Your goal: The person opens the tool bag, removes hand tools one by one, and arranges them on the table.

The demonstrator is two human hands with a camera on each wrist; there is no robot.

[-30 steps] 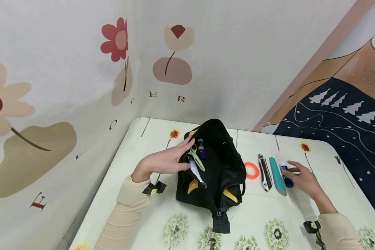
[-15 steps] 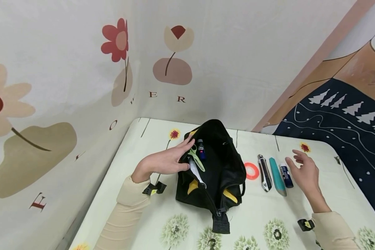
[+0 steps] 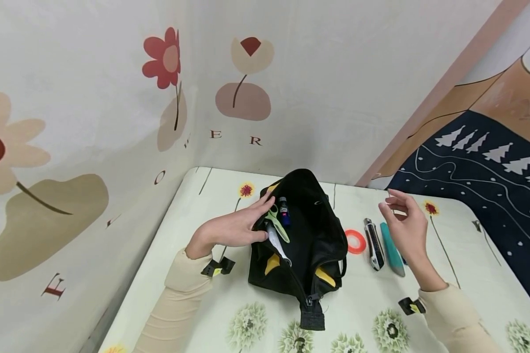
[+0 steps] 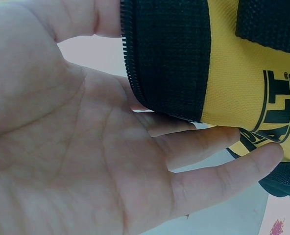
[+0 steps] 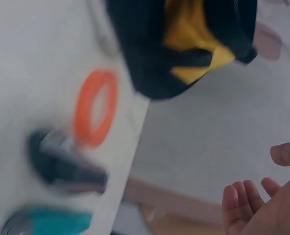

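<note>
1. Movement: the right hand (image 3: pixel 406 228) has shifted inward and away from the person, from beside the blue stick (image 3: pixel 405 262) to the teal tool (image 3: pixel 393 252), whose upper part it overlaps in view. The left hand (image 3: pixel 236 225) and the bag (image 3: pixel 329 245) hold position.

2. Table (image 3: pixel 362 296): the far edge runs behind the bag, near the wall (image 3: pixel 327 98); a hard leftward or rearward shove would use up that margin. Open room lies in front of the tool row.

3. Bag: black and yellow, mid-table, mouth open. Should the left hand slacken, the rim could fold inward; the zip (image 4: pixel 129 58) could snag a finger.

4. Hands: left fingers extended against the rim, not clenched. Right fingers loosely bent, grasping nothing.

5. Retractable utility knife (image 3: pixel 374 244): nearly parallel to the teal tool across a narrow gap; a low sweep could knock both. Blade exposure cannot be told.

6. Green-handled scissors (image 3: pixel 275 220): against the bag's left inner side; blades may catch a reaching finger.

7. Orange tape ring (image 3: pixel 362 241): just beside the bag's right wall, little clearance; a sliding bag could push it into the knife.

8. Blue tube (image 3: pixel 284 212): inside the bag, near the scissors; likely to roll if jolted.

9. Blue stick: mostly hidden behind the right hand; could be bumped unseen.
</note>
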